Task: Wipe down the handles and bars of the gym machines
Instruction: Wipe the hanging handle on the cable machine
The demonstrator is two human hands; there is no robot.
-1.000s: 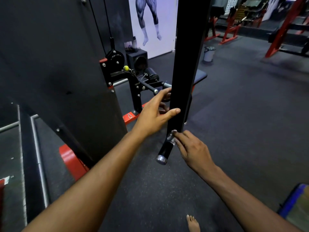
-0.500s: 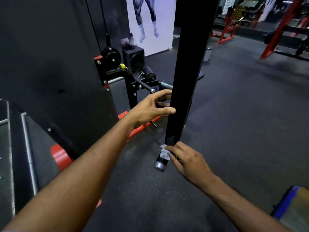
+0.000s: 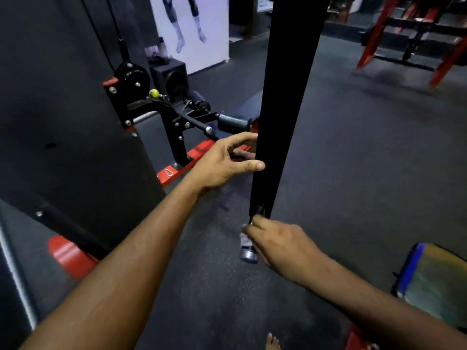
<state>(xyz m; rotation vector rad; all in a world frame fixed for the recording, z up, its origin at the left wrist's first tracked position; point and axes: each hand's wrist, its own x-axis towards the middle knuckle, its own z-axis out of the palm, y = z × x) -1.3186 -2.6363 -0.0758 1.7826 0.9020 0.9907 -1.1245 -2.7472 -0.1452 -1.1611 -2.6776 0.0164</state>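
While left hand (image 3: 225, 164) grips the near-vertical bar (image 3: 283, 109), right hand (image 3: 280, 245) fingers pinch cloth (image 3: 245, 239).

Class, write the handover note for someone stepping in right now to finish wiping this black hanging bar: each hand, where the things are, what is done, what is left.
Left hand: grips the black bar partway up, thumb across its front, steadying it.
Right hand: pinches a small white wipe against the short handle below the bar's lower end.
Handle's silver end cap points at the floor.
Done: cannot tell from this view how much has been wiped; no streaks show.
Left: probably finish the handle to its cap, then the grey padded grip and steel rod on the machine behind.
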